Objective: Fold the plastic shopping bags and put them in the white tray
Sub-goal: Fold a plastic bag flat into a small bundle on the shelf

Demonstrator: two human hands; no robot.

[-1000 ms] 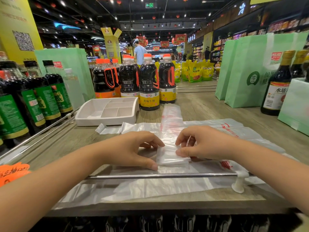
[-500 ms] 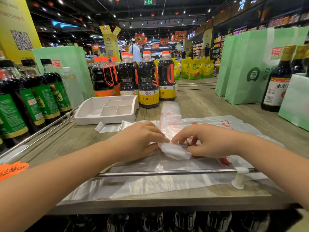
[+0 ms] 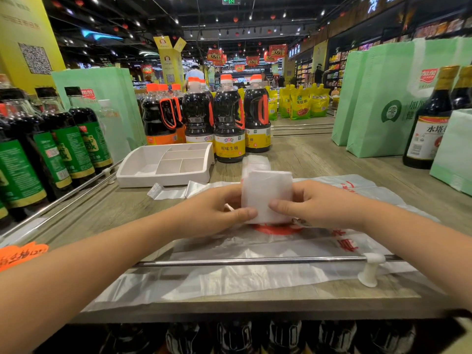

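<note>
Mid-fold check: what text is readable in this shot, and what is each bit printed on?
"鲜味生抽": yellow label of the soy sauce bottle.
"水塔": white label of the dark bottle on the right.
"加加": red logo on the green bag.
"黄豆酱": yellow pouches farther back.
Too blurred to read: red print on the plastic shopping bags, the orange tag, the hanging banners.

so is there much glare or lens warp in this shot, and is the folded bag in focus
Head view: strong wide-angle warp, green bags and left bottles lean outward; head view: ceiling spotlights flare, the metal rail glints; head view: the folded bag pinched by the left hand and right hand is sharp but nearly washed-out white; far aisle soft.
</note>
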